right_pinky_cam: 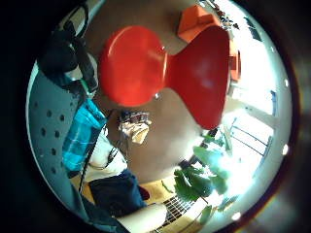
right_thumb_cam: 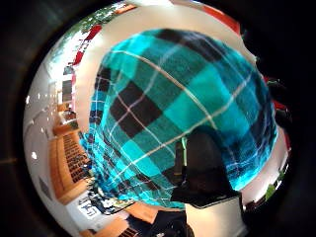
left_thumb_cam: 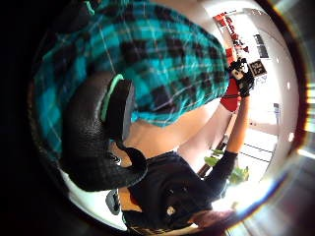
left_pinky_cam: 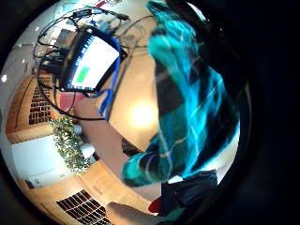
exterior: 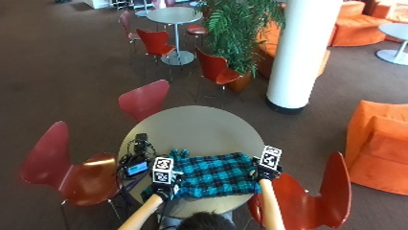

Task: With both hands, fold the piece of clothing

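Observation:
A teal and black plaid garment (exterior: 213, 175) lies spread on the near part of the round table (exterior: 191, 127). My left hand (exterior: 164, 188) grips its left edge; in the left thumb side palm view a gloved finger (left_thumb_cam: 98, 137) curls over the plaid cloth (left_thumb_cam: 162, 59). My right hand (exterior: 265, 172) holds the right edge, where a black finger (right_thumb_cam: 207, 168) pinches the cloth (right_thumb_cam: 163, 123). The cloth (left_pinky_cam: 187, 108) hangs close to the left palm. Part of the garment's near edge is hidden behind the person's head.
A small device with a lit screen (exterior: 136, 167) and a bundle of cables sit on the table's left side, close to my left hand. Red chairs stand at the left (exterior: 70, 172), the right (exterior: 319, 199) and the far side (exterior: 145, 98) of the table.

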Demonstrator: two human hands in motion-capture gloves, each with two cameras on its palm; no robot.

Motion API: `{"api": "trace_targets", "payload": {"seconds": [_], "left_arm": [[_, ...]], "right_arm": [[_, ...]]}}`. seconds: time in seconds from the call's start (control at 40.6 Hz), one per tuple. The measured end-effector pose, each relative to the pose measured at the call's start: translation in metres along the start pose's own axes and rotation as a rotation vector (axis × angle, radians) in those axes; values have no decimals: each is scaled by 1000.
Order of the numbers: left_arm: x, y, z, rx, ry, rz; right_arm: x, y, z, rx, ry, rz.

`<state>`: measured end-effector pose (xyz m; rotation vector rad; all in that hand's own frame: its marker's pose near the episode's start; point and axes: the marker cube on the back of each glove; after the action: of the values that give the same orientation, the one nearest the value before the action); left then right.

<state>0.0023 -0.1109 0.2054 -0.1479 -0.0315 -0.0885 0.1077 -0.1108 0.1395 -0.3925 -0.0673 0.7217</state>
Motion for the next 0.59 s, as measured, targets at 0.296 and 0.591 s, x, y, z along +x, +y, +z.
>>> {"api": "trace_targets", "payload": {"seconds": [0.296, 0.591], "left_arm": [[25, 37, 28, -84, -55, 48], [47, 41, 21, -149, -24, 104]], "right_arm": [[32, -7, 5, 65, -166, 91], [55, 1, -10, 96, -41, 73]]}}
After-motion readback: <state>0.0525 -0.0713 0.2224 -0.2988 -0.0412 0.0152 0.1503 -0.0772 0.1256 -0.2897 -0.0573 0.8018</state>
